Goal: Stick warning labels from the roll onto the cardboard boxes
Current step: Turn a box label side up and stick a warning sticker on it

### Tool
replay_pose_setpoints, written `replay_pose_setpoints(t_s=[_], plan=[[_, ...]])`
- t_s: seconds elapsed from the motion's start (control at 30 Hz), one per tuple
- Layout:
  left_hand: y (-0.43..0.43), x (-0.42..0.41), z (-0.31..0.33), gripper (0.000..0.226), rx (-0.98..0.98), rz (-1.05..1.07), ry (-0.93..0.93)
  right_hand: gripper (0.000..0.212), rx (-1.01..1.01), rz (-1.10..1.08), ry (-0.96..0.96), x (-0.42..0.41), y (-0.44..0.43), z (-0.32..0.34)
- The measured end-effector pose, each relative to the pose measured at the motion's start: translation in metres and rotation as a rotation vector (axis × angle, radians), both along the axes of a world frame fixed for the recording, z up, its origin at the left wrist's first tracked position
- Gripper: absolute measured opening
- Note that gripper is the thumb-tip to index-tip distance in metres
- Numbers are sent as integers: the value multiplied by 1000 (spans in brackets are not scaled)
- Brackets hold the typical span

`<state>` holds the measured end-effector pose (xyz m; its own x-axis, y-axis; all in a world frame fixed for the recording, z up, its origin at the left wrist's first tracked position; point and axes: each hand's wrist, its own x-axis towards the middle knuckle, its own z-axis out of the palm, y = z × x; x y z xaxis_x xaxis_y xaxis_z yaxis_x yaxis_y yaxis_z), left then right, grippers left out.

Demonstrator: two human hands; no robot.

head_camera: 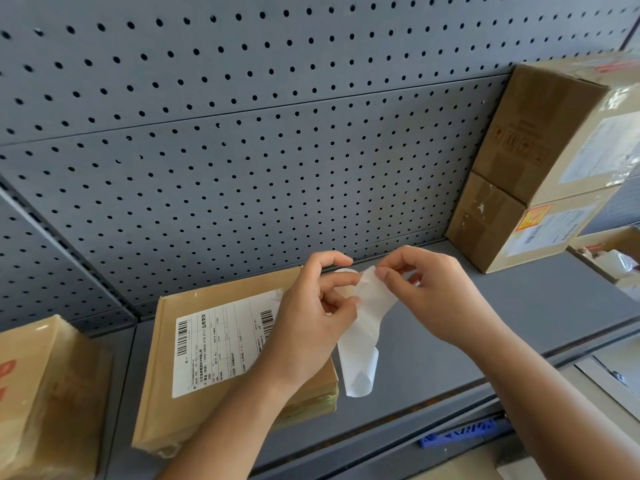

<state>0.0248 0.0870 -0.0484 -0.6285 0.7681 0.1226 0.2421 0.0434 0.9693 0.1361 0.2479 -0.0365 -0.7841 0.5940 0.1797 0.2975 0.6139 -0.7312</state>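
Grey metal shelf runs across the lower frame, backed by a grey pegboard. A flat cardboard box with a shipping sheet lies lower centre-left. Another box sits at the lower left edge, and stacked boxes stand at upper right. Bare shelf lies between the flat box and the stack. Above it, the left hand grips the label roll. The right hand pinches its white strip, which hangs curling beside the flat box.
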Motion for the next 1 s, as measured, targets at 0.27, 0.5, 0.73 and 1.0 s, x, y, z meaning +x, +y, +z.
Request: replay_pose_setpoints(t_s=[0.27,0.5,0.73,1.0], plan=[[-1,-3,2,41,-38,-4,34,13,-121,-204,194,4,21,5],[-2,1,8,30,-142,5,192,10,-36,-360,305,16,38,27],[-11,12,24,7,-100,117,318,9,311,-268,410,15,-4,33],[-31,15,38,38,165,50,-501,9,615,-41,471,1,-67,6]])
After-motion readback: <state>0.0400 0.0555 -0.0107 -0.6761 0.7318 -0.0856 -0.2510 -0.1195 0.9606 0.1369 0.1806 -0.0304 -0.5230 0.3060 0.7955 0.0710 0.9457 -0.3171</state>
